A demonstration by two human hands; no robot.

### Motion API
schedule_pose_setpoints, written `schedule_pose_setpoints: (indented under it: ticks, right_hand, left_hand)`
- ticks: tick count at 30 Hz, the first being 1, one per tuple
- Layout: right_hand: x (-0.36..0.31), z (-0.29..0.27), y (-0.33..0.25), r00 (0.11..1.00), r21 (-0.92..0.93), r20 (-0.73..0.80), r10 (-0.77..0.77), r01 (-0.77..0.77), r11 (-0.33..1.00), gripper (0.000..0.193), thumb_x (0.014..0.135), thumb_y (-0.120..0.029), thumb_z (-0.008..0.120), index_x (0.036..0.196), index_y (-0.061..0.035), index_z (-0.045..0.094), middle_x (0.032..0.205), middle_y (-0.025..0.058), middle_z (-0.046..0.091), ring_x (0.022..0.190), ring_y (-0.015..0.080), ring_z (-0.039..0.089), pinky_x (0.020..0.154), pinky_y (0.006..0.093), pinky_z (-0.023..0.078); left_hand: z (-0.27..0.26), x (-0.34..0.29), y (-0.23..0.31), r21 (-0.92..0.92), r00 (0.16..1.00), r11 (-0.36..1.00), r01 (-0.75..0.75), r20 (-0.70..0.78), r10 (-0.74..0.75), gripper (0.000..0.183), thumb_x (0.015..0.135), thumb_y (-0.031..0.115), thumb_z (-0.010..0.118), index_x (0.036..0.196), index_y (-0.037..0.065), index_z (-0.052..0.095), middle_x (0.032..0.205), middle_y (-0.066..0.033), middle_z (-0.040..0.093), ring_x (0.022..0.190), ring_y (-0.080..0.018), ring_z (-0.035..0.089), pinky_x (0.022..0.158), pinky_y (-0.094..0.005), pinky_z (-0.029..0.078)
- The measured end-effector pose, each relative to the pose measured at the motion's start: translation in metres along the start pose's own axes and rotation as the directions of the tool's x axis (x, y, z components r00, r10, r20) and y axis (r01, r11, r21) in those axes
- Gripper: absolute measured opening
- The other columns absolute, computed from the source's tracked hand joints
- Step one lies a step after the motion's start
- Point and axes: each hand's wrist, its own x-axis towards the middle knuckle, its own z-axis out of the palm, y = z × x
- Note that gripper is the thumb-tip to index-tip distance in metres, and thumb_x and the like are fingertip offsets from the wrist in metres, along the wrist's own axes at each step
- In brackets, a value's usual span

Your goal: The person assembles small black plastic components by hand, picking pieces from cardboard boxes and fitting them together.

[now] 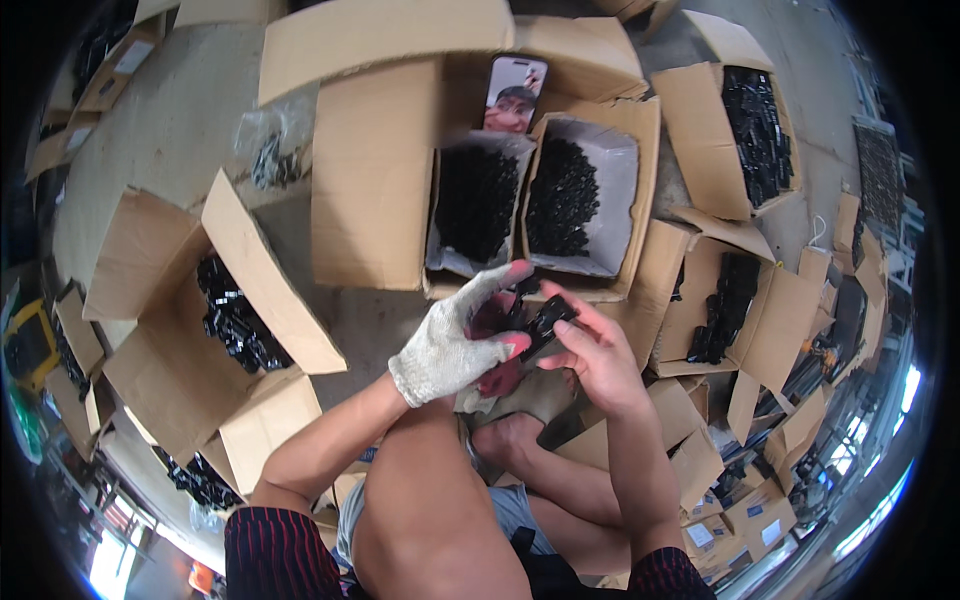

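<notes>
In front of my knees, my left hand point(445, 345), in a white knit glove with pinkish-red fingertips, is closed around a small black part point(519, 300), mostly hidden by the fingers. My bare right hand point(606, 365) pinches a blocky, glossy black plastic piece point(547, 322) between thumb and fingers. The two pieces are close together; whether they touch I cannot tell. Just beyond my hands, a large open cardboard box point(375, 190) contains two grey-lined bins, with small black parts point(476, 205) heaped in the left one and more black parts point(563, 195) in the right one.
A phone point(515, 95) with its screen lit leans behind the bins. Open cartons of black pieces stand at left point(150, 385), right point(675, 300) and far right point(705, 140). A clear plastic bag point(275, 150) lies on the concrete floor point(215, 95).
</notes>
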Motion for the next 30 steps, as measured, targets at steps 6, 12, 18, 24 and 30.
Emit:
schedule_pose_setpoints:
  ticks: [6, 12, 18, 24, 30]
  right_hand:
    - [-0.005, 0.002, 0.002, 0.998, -0.254, -0.041, -0.046, 0.034, 0.967, 0.056, 0.104, -0.018, 0.06, 0.154, -0.0018, 0.043, 0.13, 0.0063, 0.065, 0.097, 0.0091, 0.067, 0.06, 0.0204, 0.055]
    - [0.009, 0.015, 0.016, 0.981, -0.164, -0.021, -0.193, 0.187, 0.969, 0.049, 0.098, -0.007, 0.069, 0.142, 0.0033, 0.053, 0.131, 0.011, 0.065, 0.115, 0.0155, 0.063, 0.102, 0.0313, 0.049]
    - [0.006, 0.03, 0.021, 0.962, -0.23, -0.02, -0.273, 0.261, 0.937, 0.046, 0.095, 0.002, 0.07, 0.139, 0.0048, 0.056, 0.124, 0.0119, 0.068, 0.106, 0.015, 0.067, 0.089, 0.0291, 0.057]
    - [0.001, 0.042, 0.019, 0.964, -0.303, -0.069, -0.258, 0.226, 0.926, 0.044, 0.093, 0.0, 0.074, 0.134, 0.0057, 0.058, 0.113, 0.0102, 0.069, 0.098, 0.0129, 0.067, 0.081, 0.0268, 0.059]
    - [0.003, 0.043, 0.018, 0.959, -0.378, -0.071, -0.274, 0.228, 0.897, 0.042, 0.09, -0.002, 0.079, 0.128, 0.0059, 0.062, 0.106, 0.0088, 0.068, 0.092, 0.012, 0.067, 0.079, 0.0249, 0.058]
  left_hand:
    - [-0.012, 0.003, -0.012, -0.027, 0.998, 0.999, -0.023, 0.057, 0.024, 0.08, 0.08, -0.001, 0.083, 0.152, 0.01, 0.05, 0.123, -0.0019, 0.058, 0.111, -0.0125, 0.054, 0.098, -0.0285, 0.051]
    - [-0.021, -0.007, -0.012, -0.071, 0.996, 0.994, 0.087, 0.008, -0.087, 0.083, 0.075, 0.0, 0.086, 0.15, 0.011, 0.053, 0.125, -0.0037, 0.06, 0.108, -0.0119, 0.059, 0.097, -0.0284, 0.053]
    - [-0.023, -0.014, -0.015, 0.013, 0.999, 1.0, -0.019, 0.044, 0.018, 0.08, 0.078, -0.001, 0.086, 0.15, 0.005, 0.051, 0.129, -0.0049, 0.062, 0.113, -0.0142, 0.062, 0.098, -0.0334, 0.054]
    - [-0.031, -0.017, -0.031, 0.169, 0.973, 0.965, -0.201, 0.147, 0.177, 0.08, 0.08, 0.001, 0.086, 0.151, 0.003, 0.049, 0.138, -0.0091, 0.063, 0.115, -0.0173, 0.065, 0.099, -0.0357, 0.054]
    - [-0.022, -0.023, -0.03, -0.012, 0.995, 0.999, -0.051, 0.08, 0.052, 0.084, 0.079, -0.002, 0.086, 0.153, 0.004, 0.046, 0.146, -0.0102, 0.057, 0.124, -0.0199, 0.062, 0.102, -0.0369, 0.055]
